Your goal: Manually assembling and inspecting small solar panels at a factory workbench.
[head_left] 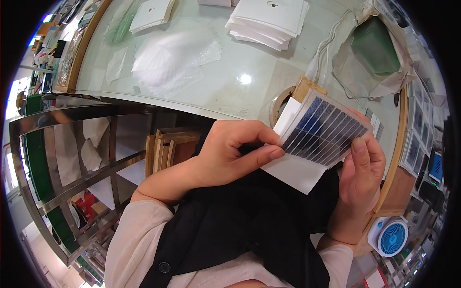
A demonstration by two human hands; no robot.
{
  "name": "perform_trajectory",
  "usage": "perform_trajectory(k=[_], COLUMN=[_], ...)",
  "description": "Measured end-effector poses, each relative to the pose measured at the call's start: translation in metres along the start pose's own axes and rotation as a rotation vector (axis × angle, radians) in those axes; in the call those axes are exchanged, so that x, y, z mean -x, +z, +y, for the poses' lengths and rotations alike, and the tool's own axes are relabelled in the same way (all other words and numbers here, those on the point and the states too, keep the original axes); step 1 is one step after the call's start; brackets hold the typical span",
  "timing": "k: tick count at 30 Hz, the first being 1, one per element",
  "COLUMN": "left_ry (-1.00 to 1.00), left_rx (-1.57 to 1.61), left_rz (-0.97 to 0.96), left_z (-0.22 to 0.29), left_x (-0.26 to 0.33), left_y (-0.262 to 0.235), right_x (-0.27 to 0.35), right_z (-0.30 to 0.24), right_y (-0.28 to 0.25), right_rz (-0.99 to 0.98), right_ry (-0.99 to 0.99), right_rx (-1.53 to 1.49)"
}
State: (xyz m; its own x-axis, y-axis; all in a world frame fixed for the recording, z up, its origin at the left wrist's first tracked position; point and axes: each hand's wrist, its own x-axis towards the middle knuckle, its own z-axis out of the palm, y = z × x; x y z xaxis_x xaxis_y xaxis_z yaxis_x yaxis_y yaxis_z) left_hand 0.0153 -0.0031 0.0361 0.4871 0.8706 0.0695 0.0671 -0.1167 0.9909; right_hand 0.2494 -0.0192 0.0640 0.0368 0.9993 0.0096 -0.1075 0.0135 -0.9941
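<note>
Small solar panel (327,130), dark blue cells, thin silver lines

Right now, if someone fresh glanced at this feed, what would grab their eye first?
The blue striped panel, held over a white sheet in the middle, pinched between the left hand and the right hand. Behind it lie stacks of white sheets on the glass table, and a small blue fan sits lower right.

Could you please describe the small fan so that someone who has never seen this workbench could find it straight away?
Start from the glass-topped table with its wooden rim and follow that rim down to the person's right, past the right hand holding the blue striped panel. Just below that wrist sits the small fan. It is the only round thing there, white with a bright blue grille.
</note>
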Motion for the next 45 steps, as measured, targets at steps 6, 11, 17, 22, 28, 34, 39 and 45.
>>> perform_trajectory(k=[6, 11, 17, 22, 28, 34, 39, 45], left_ry=[0.039, 0.079, 0.044, 0.025, 0.059, 0.033, 0.075, 0.050], left_rx=[0.056, 0.079, 0.046, 0.055, 0.008, 0.005, -0.021, -0.072], left_rz=[0.084, 0.086, 0.047, 0.044, 0.078, 0.122, 0.165, 0.154], left_z=[-0.004, -0.009, -0.003, -0.004, -0.005, -0.003, -0.007, -0.006], left_x=[0.001, 0.001, 0.002, 0.002, 0.004, 0.005, 0.004, 0.004], left_y=[0.007, 0.008, 0.005, 0.005, 0.006, 0.010, 0.012, 0.011], right_x=[0.003, 0.004, 0.005, 0.005, 0.007, 0.007, 0.007, 0.006], right_z=[0.001, 0.008, 0.016, 0.020, 0.019, 0.021, 0.022, 0.021], right_y=[-0.002, -0.008, -0.016, -0.020, -0.018, -0.019, -0.020, -0.019], right_rz=[0.018, -0.006, -0.032, -0.056, -0.061, -0.070, -0.076, -0.080], right_ry=[0.050, 0.065, 0.069, 0.062, 0.058, 0.051, 0.051, 0.093], right_rx=[-0.052, -0.142, -0.201, -0.217, -0.235, -0.261, -0.256, -0.240])
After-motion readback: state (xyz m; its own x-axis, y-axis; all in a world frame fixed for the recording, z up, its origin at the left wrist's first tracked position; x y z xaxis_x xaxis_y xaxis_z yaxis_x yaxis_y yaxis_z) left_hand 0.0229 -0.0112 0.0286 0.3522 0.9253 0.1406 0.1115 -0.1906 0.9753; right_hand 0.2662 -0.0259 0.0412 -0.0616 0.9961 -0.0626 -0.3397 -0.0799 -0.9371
